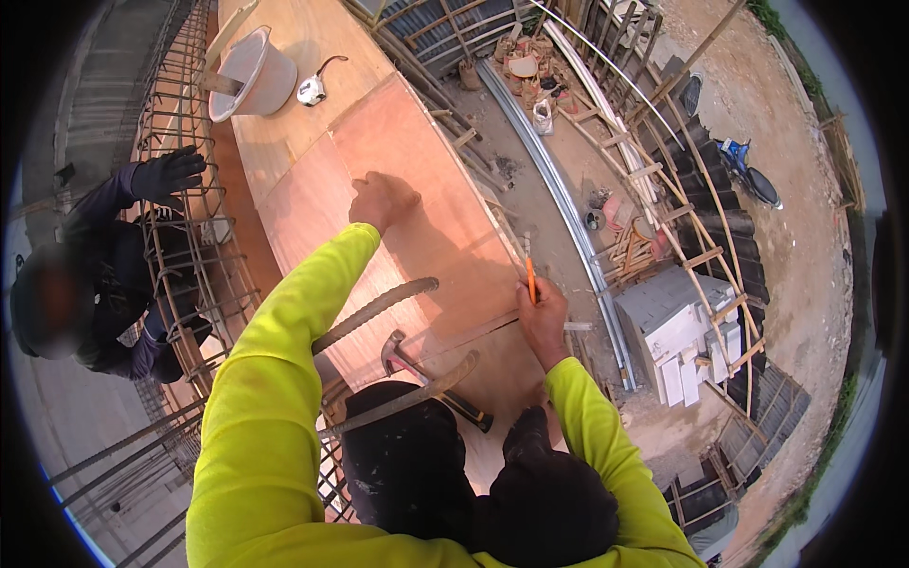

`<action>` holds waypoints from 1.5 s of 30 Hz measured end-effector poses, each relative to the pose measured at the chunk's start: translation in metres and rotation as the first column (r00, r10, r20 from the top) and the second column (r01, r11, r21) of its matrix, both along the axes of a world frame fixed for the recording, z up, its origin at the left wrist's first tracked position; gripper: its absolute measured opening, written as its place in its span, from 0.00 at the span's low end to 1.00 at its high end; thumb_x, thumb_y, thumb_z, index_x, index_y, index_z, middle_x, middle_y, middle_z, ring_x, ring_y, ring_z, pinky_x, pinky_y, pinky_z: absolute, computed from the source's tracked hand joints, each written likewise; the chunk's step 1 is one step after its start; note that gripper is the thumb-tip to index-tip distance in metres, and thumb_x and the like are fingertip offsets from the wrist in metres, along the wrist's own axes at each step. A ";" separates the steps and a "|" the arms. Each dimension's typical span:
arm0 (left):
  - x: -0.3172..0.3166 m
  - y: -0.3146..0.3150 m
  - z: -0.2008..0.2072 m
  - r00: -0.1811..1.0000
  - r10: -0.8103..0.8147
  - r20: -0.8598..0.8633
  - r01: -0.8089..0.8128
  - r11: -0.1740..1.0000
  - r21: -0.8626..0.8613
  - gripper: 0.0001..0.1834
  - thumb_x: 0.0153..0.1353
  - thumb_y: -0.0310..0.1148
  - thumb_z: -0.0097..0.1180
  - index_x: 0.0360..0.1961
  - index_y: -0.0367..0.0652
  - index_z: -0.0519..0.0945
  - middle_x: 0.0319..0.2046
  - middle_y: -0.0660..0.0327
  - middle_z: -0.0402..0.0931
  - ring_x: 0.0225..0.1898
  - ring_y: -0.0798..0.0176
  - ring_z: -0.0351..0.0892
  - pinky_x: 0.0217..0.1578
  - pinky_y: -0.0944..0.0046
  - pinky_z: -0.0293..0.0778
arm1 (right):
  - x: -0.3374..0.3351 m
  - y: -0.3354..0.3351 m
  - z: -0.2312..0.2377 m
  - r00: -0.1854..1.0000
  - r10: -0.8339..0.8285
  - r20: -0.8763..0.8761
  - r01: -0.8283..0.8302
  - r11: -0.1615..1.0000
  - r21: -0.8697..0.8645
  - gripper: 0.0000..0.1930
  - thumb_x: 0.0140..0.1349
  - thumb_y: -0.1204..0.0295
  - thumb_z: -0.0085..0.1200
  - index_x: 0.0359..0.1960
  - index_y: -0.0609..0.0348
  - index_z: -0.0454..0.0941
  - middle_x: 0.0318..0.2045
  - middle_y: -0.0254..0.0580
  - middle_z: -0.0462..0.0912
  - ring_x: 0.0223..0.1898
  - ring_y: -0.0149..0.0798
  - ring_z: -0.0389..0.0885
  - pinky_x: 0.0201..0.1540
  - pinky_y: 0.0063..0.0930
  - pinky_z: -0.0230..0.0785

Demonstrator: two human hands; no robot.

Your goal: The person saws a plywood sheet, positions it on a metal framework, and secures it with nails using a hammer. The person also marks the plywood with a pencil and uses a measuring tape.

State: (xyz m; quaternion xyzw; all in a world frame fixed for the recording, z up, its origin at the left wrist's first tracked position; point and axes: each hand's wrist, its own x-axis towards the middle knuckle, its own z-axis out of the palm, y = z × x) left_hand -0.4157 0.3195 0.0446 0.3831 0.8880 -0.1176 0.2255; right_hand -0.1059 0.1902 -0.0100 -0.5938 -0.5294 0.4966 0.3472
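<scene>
My left hand [382,202] rests on the reddish plywood sheet [426,133], its fingers curled together; what they hold, if anything, is hidden. At the sheet's right edge, my right hand [543,322] grips a slim orange tool [531,280], its tip pointing away from me; its exact kind is unclear. A claw hammer [431,375] with a red and black handle lies on the wood by my knees. Farther off, a white tape measure [311,91] sits on paler plywood, beside a whitish bucket [270,80].
Two bent rebars [379,308] stick up between my arms. Left of the boards runs a rebar cage [180,104], with a dark-gloved co-worker [114,275] behind it. Beyond the right edge, ground far below holds metal pipes [559,180], stacked pale blocks [668,317] and bamboo poles [701,251].
</scene>
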 end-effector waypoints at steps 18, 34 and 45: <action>0.003 0.000 0.007 0.961 -0.195 -0.197 0.191 0.981 -0.039 0.52 0.48 0.54 0.70 0.73 0.59 0.57 0.73 0.38 0.49 0.69 0.30 0.60 0.62 0.38 0.70 | 0.006 -0.010 0.000 0.999 0.022 0.046 -0.025 0.997 0.072 0.11 0.59 0.77 0.64 0.43 0.64 0.80 0.36 0.51 0.76 0.37 0.54 0.78 0.42 0.40 0.72; 0.020 0.028 0.007 0.912 -0.408 0.049 0.410 0.906 -0.102 0.68 0.45 0.57 0.73 0.79 0.53 0.41 0.75 0.30 0.34 0.72 0.18 0.43 0.63 0.39 0.70 | 0.014 0.001 0.013 0.996 0.055 0.065 -0.054 0.998 -0.024 0.16 0.66 0.71 0.57 0.53 0.64 0.79 0.35 0.53 0.77 0.37 0.51 0.80 0.42 0.38 0.72; 0.035 0.040 0.021 0.944 -0.324 0.061 0.329 0.923 -0.198 0.69 0.47 0.55 0.72 0.79 0.52 0.36 0.75 0.30 0.28 0.74 0.19 0.33 0.66 0.40 0.66 | -0.068 0.133 0.030 0.950 0.288 0.120 -0.312 0.894 0.321 0.21 0.66 0.79 0.48 0.61 0.70 0.74 0.31 0.60 0.80 0.35 0.60 0.80 0.40 0.44 0.73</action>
